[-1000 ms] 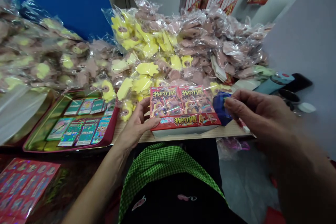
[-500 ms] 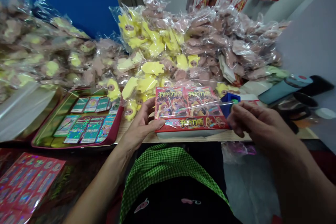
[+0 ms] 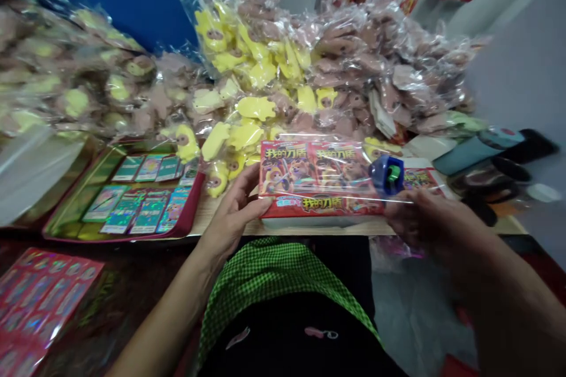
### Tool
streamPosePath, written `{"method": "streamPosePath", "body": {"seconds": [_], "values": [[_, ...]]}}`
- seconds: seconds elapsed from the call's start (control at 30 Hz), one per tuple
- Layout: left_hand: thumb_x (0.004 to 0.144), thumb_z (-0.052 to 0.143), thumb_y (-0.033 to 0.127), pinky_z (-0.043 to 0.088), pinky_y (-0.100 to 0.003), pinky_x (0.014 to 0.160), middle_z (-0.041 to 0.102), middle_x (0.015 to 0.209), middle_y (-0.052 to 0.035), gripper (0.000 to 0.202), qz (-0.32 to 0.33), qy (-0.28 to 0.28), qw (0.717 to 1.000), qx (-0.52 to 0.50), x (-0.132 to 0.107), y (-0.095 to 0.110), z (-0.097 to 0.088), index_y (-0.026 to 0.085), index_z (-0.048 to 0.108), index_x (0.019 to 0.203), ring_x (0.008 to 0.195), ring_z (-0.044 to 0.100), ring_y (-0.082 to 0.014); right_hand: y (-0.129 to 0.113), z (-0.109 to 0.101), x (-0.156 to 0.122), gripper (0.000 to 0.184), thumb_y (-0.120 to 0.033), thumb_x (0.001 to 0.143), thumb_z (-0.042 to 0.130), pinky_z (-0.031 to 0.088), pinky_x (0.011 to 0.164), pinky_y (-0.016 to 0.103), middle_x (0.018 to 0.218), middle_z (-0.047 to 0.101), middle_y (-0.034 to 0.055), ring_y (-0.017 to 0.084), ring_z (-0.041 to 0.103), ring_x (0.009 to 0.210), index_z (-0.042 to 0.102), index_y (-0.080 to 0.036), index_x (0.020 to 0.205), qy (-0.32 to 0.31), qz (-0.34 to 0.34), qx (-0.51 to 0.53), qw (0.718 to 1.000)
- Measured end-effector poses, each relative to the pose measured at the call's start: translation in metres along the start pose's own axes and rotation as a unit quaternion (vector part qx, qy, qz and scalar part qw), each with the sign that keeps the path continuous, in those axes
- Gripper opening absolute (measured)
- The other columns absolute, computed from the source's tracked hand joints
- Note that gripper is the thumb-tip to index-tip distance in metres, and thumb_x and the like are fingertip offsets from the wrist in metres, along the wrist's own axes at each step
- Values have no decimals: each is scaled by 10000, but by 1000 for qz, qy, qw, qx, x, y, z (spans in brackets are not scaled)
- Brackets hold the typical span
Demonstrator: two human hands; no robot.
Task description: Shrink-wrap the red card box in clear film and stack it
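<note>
A red display box with cartoon figures and Chinese lettering lies on the table in front of me, covered in shiny clear plastic film. My left hand grips its left end, thumb on the front corner and fingers along the side. At the right end, my right hand is blurred, its fingers closed on the film's loose end. Just behind that hand stands a small blue tape dispenser with a green centre.
Bagged yellow and pink plush-like toys pile up behind the box. To the left, a tin tray holds several cards. A teal bottle and dark cup-like items lie at right. Red holographic sheets are at lower left.
My right hand has moved down and slightly toward me, beside the box's front right corner, drawing the film lower. The blue dispenser now shows more fully. My left hand keeps its grip.
</note>
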State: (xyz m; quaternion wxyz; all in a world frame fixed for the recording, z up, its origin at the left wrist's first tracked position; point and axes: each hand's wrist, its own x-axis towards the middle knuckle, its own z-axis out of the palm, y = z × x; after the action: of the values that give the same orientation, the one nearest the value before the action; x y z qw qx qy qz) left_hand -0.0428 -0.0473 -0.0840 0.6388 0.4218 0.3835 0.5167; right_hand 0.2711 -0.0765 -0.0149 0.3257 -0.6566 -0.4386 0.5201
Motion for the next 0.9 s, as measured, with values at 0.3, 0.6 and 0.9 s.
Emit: {"method": "streamPosePath", "body": {"seconds": [0.3,0.6,0.9], "values": [[808,795,261,375,-479,1228,505,1590,-51,659,9,-17,1000,-17,-2,-6,-4,291,557,1421,1496,418,-318,-11,11,-4,513,-686,642,890,375,455,228,595,530,1,121,433,510,649,-239,711,22,-26,8,999],[828,788,293,373,-504,1227,452,1629,-54,672,-5,-40,999,-23,-1,-5,-7,296,531,1450,1501,409,-324,-42,15,-13,552,-675,464,967,275,412,270,586,538,26,141,410,491,644,-271,658,118,-20,35,992],[837,791,312,352,-525,1242,457,1622,-63,679,9,-40,999,-9,0,-9,-9,302,518,1458,1513,389,-334,-40,2,-2,492,-682,839,735,359,520,301,622,595,27,151,490,558,619,-228,687,80,-140,-144,976]]}}
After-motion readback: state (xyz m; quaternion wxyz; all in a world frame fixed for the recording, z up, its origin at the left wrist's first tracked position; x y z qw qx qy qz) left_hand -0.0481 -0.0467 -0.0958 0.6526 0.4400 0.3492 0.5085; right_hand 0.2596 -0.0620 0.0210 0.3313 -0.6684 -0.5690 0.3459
